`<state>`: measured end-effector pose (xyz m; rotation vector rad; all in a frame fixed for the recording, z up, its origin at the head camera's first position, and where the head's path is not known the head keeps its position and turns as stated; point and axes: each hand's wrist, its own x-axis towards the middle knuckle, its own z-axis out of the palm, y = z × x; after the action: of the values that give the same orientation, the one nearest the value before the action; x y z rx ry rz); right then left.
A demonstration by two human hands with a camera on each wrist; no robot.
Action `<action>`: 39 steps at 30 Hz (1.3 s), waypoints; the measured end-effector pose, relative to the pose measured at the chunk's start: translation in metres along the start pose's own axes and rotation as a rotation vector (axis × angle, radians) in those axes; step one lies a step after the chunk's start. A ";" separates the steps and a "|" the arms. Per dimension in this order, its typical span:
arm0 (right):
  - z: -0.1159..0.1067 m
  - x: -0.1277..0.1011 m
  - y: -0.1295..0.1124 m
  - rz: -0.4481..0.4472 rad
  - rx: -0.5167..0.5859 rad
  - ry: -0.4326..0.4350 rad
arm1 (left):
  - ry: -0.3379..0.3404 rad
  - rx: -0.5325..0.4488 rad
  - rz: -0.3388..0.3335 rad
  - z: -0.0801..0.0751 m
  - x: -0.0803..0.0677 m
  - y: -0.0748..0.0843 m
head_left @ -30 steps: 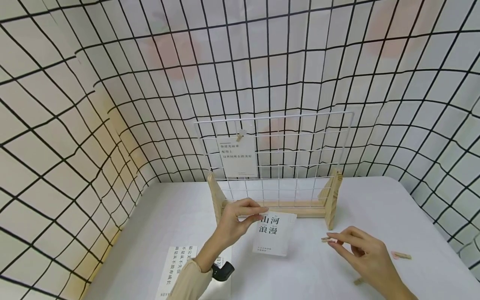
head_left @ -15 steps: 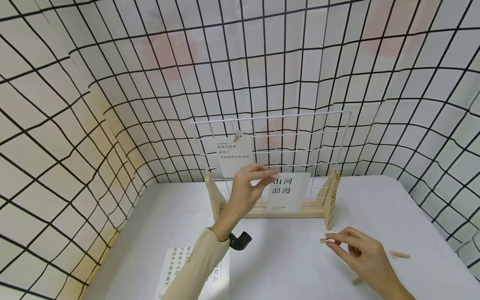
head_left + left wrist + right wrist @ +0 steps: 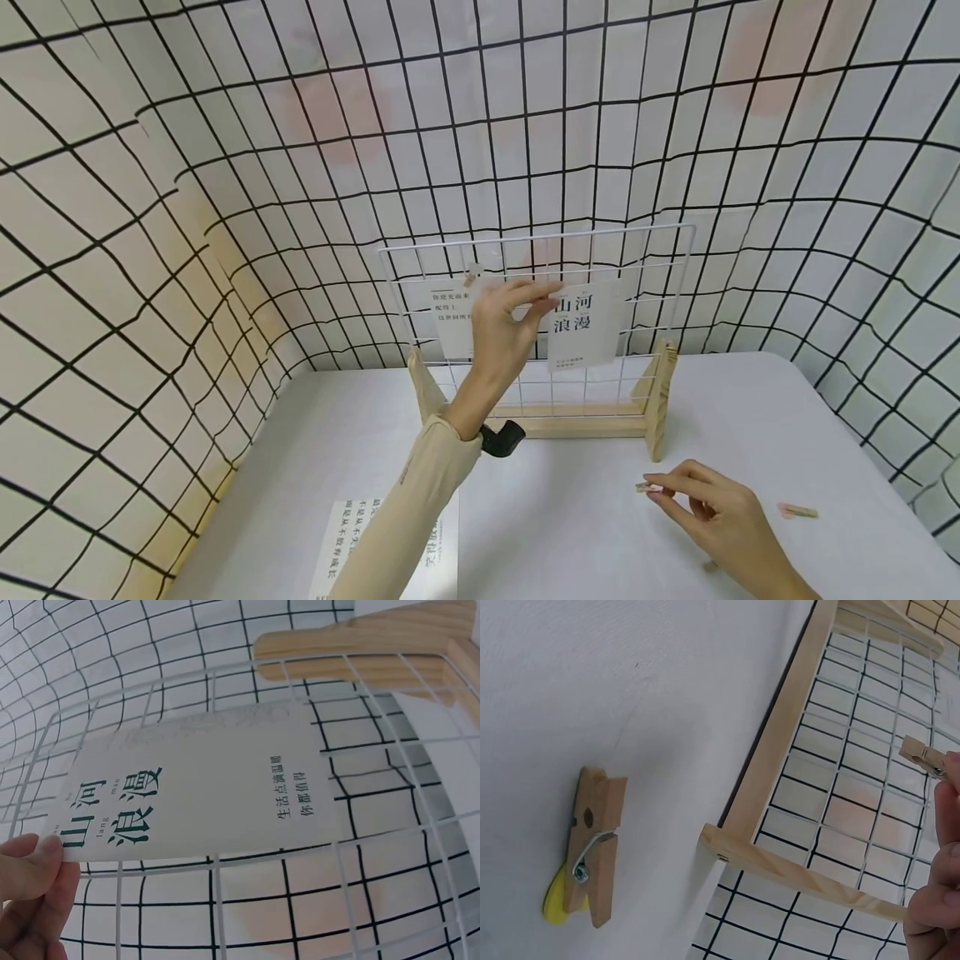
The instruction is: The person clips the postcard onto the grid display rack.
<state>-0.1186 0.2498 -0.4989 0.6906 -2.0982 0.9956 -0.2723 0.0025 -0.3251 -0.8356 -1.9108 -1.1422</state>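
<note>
My left hand (image 3: 506,325) pinches a white card (image 3: 588,337) by its upper left corner, holding it upright against the front of the white wire grid rack (image 3: 525,387). Large dark characters are printed on it; in the left wrist view the card (image 3: 225,780) lies along the grid wires. Low over the table at the right, my right hand (image 3: 716,517) pinches a small wooden clothespin (image 3: 648,487) between thumb and fingertips. Another card (image 3: 450,321) hangs at the rack's left, held by a clothespin (image 3: 471,277) and partly hidden behind my left hand.
Printed cards (image 3: 442,542) lie at the front left, partly under my left sleeve. A clothespin with a pink piece (image 3: 798,510) lies at the right; another clothespin (image 3: 709,566) is partly hidden by my right hand. A black-gridded white cloth (image 3: 600,125) surrounds the table.
My left hand has lifted the card from above the table up to the rack's upper half, right of the hanging card. My right hand has barely moved, still pinching the clothespin.
</note>
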 end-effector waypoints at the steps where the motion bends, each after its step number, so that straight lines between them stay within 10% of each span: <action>1: 0.000 0.000 0.000 0.000 -0.002 0.000 | 0.003 0.015 0.005 0.000 0.001 0.000; 22: -0.003 0.011 -0.003 -0.011 0.010 0.013 | 0.176 0.234 0.091 0.015 0.008 0.003; 39: -0.033 0.187 -0.017 0.202 -0.030 0.174 | 0.212 0.443 0.086 0.022 0.009 0.011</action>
<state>-0.2090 0.2365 -0.3311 0.3674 -2.0533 1.0906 -0.2740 0.0284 -0.3207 -0.5232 -1.8324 -0.6850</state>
